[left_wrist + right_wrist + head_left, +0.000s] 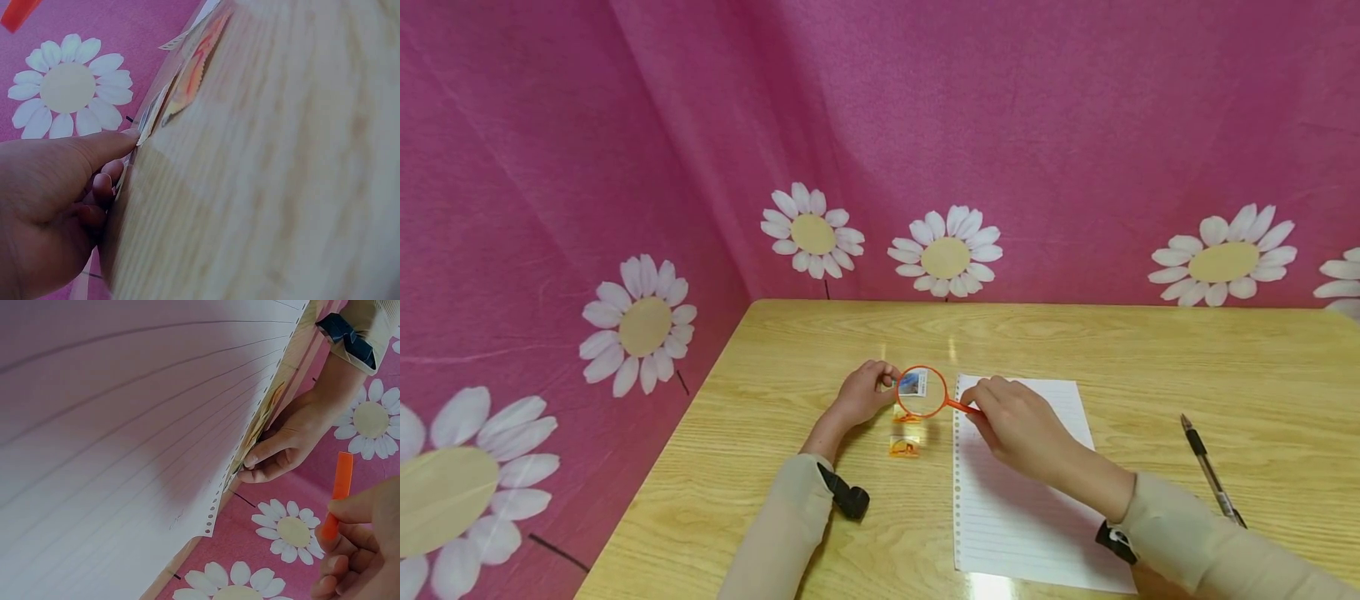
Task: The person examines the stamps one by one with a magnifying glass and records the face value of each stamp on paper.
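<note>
My right hand (1018, 425) pinches the orange handle of a round magnifying glass (961, 407) between thumb and fingers, its lens held over a small blue-and-white postage stamp (913, 383). At that stamp's left edge, my left hand (863, 393) pinches it with thumb and curled fingers. Two orange stamps lie nearer to me: one (907, 419) partly behind the lens rim, the other (905, 447) flat on the table. A serrated edge shows on an orange stamp (197, 65) in the left wrist view. From the right wrist, only the orange handle (342, 481) appears.
A lined sheet of paper (1030, 533) with punched holes lies under my right hand. Right of it rests a black pen (1210, 467). The wooden table (1150, 350) meets a pink flowered cloth (1045, 150) at the back and left.
</note>
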The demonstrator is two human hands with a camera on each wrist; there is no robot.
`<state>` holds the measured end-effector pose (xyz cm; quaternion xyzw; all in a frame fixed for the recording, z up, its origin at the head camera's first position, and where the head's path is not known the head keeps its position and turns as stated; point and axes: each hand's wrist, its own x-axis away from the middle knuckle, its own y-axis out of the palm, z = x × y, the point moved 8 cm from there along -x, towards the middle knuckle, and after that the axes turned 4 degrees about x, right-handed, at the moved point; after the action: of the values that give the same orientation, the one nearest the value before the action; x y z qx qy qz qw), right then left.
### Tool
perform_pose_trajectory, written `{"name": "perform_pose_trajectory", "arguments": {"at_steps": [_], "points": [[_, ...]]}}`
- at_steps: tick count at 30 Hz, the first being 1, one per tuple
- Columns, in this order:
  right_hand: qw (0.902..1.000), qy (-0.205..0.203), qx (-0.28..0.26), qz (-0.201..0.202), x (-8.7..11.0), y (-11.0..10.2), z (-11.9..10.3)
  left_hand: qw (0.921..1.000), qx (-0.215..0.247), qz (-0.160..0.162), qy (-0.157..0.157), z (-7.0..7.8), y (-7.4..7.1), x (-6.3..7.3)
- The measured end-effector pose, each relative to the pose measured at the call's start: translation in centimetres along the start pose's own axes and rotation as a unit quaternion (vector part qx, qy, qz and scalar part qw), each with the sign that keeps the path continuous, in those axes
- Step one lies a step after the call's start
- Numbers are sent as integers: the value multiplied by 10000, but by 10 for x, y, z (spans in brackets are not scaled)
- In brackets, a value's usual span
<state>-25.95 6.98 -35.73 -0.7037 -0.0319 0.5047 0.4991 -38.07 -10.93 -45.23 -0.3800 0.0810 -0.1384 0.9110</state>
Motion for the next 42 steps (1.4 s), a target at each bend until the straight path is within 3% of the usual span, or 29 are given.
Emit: {"name": "perform_pose_trajectory", "arguments": {"at_steps": [26, 42], "points": [[9999, 38, 74, -140, 3, 3, 1, 10000, 47, -40, 55, 3, -1, 3], [9998, 102, 165, -61, 9, -8, 6, 9997, 172, -146, -2, 0, 1, 4]]}}
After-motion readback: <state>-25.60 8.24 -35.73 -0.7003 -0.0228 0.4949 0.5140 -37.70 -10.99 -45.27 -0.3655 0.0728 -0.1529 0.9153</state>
